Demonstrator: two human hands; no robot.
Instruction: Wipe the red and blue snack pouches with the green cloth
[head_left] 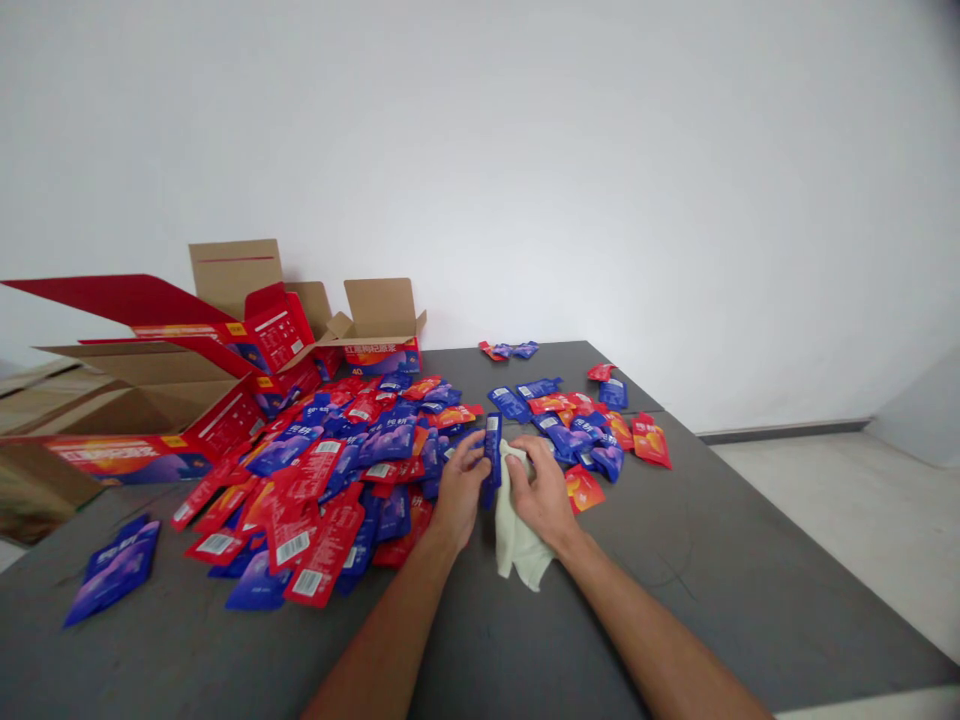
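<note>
At the middle of the table, my left hand [463,487] is closed on a blue pouch [492,455], which stands on edge with its narrow side toward me. My right hand [541,490] grips a pale cream cloth [513,535] and presses it against the pouch's right side. The cloth's lower end hangs down toward the tabletop. Left of my hands spreads a big heap of red and blue pouches [315,490]. A smaller group of pouches [577,428] lies beyond and to the right of my right hand.
Open red cartons [150,450] stand along the left side, and a smaller open carton [381,352] is at the back. A lone blue pouch [114,572] lies at the front left. Several pouches [508,350] rest near the far edge of the dark grey table [750,600]. A white wall is behind.
</note>
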